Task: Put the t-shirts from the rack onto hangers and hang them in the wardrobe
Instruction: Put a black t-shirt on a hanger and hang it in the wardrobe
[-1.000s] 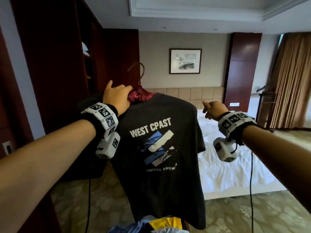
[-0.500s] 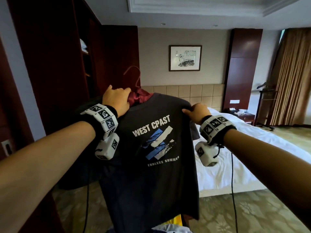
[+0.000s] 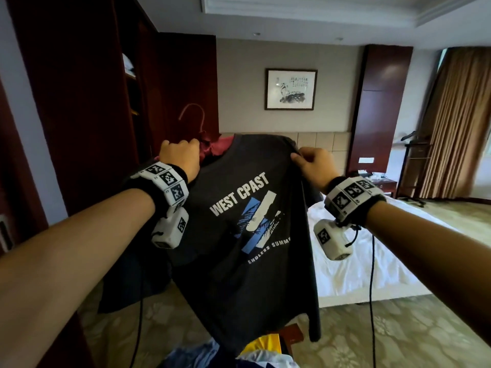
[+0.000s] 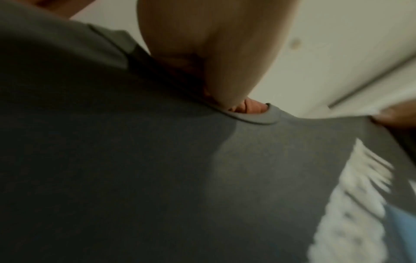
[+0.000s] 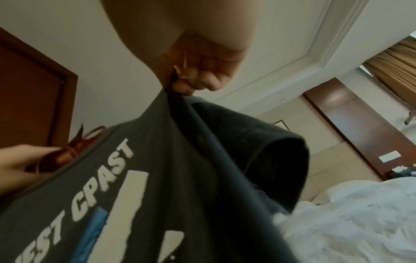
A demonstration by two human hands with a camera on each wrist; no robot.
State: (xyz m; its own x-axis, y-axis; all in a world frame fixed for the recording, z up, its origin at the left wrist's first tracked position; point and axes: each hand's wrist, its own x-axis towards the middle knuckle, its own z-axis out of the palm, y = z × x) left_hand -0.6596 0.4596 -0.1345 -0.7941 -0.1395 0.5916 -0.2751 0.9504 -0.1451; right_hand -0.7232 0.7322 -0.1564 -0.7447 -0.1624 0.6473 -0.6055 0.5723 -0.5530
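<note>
A dark grey t-shirt (image 3: 239,235) printed WEST CPAST hangs in mid-air in front of the person, draped on a red padded hanger (image 3: 212,147) whose hook (image 3: 192,114) rises above the collar. The left hand (image 3: 180,160) grips the hanger at the neck of the shirt, fingers curled round the red padding; the right hand (image 3: 314,167) pinches the shirt's shoulder seam between thumb and curled fingers (image 5: 198,80), lifting that shoulder so the sleeve (image 5: 258,151) droops beside it. The spread shirt blocks most of the view straight ahead and below. Behind and to the left stands the dark wooden wardrobe (image 3: 79,115), its open section showing shelves with folded items (image 3: 127,66). To the right lies a bed (image 3: 372,256) with white sheets, its beige padded headboard (image 3: 321,142) against the wall under a framed picture (image 3: 291,89). Further right are a nightstand (image 3: 377,184), a valet stand (image 3: 413,160) and brown curtains (image 3: 457,123). At the bottom edge, under the shirt's hem, a heap of blue, yellow and white clothes (image 3: 252,354) sits on a wooden rack (image 3: 291,334) over the patterned carpet (image 3: 398,341).
</note>
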